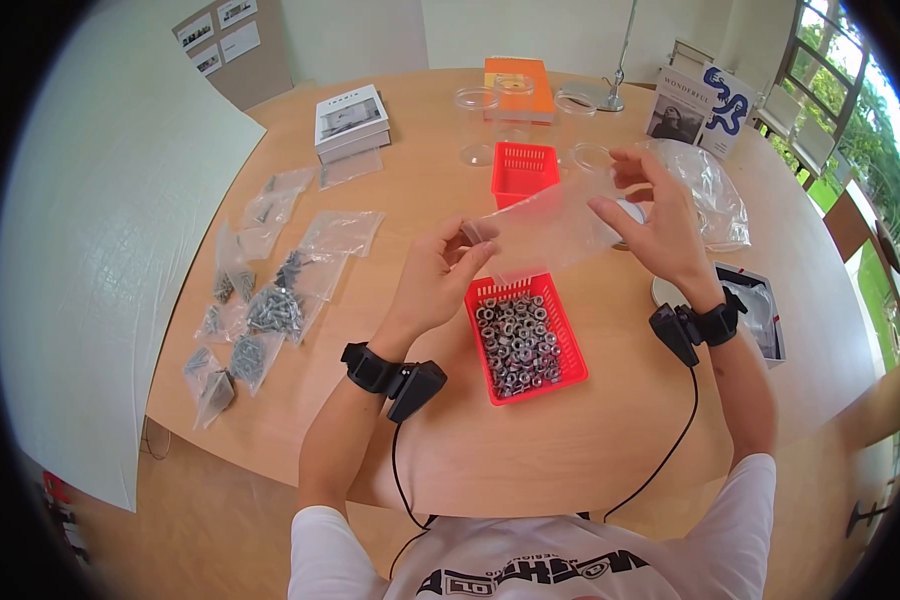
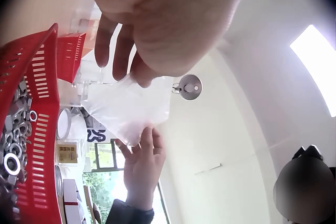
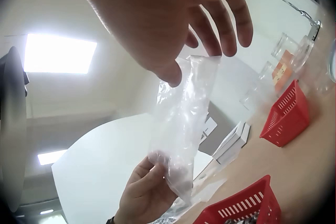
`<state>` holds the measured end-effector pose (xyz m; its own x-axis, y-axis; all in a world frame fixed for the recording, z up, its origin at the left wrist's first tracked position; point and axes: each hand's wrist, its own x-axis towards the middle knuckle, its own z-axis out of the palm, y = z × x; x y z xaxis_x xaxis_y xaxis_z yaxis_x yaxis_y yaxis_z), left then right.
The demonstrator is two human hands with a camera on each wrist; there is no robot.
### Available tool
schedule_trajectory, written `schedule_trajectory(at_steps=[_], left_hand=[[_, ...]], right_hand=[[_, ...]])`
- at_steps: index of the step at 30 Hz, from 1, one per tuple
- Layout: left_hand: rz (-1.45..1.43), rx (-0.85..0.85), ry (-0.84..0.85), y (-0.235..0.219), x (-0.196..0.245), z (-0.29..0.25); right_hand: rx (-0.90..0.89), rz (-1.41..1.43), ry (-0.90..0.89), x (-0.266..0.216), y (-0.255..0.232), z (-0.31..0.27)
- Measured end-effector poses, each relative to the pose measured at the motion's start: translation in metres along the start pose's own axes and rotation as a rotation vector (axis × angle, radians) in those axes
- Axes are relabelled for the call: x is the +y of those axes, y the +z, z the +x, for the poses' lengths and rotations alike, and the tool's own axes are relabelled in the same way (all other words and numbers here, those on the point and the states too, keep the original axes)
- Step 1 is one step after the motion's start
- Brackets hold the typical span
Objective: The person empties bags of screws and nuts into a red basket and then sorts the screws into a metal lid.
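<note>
A translucent plastic bag (image 1: 545,235) is stretched between both hands above the table, and nothing shows inside it. My left hand (image 1: 438,272) pinches one end between thumb and fingers. At the opposite end, the thumb and fingers of my right hand (image 1: 665,225) hold the bag's edge; the right wrist view has this plastic bag (image 3: 184,108) hanging from them. Right below the bag, a red slotted basket (image 1: 575,373) holds many metal nuts (image 1: 518,345). Behind it, a second red basket (image 1: 525,170) is partly covered by the bag.
Clear bags of screws and other hardware (image 1: 275,310) lie along the left. Clear jars (image 1: 477,125), an orange book (image 1: 535,85) and a lamp base (image 1: 610,100) stand at the back. An open box (image 1: 760,310) and crumpled plastic (image 1: 715,195) lie on the right.
</note>
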<state>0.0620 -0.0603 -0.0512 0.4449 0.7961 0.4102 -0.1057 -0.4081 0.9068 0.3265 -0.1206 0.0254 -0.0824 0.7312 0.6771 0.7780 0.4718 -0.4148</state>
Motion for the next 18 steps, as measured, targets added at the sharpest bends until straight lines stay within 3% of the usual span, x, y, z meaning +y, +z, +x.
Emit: schedule_trajectory(at_steps=[4,7,10,13,18], left_hand=[[0.224,-0.06,0.127,0.006,0.029,0.013],[0.316,-0.063,0.225,0.012,0.05,0.019],[0.321,-0.014,0.234,0.011,0.055,0.021],[0.337,-0.008,0.185,0.001,0.054,0.022],[0.258,-0.068,0.089,-0.003,0.056,0.023]], right_hand=[[0.07,-0.128,-0.473,-0.036,0.0,0.018],[-0.197,0.093,-0.313,-0.035,0.015,0.018],[-0.294,0.239,-0.047,-0.037,0.017,0.018],[-0.153,0.412,-0.001,-0.038,0.021,0.011],[-0.098,0.508,-0.01,-0.032,0.025,0.003]])
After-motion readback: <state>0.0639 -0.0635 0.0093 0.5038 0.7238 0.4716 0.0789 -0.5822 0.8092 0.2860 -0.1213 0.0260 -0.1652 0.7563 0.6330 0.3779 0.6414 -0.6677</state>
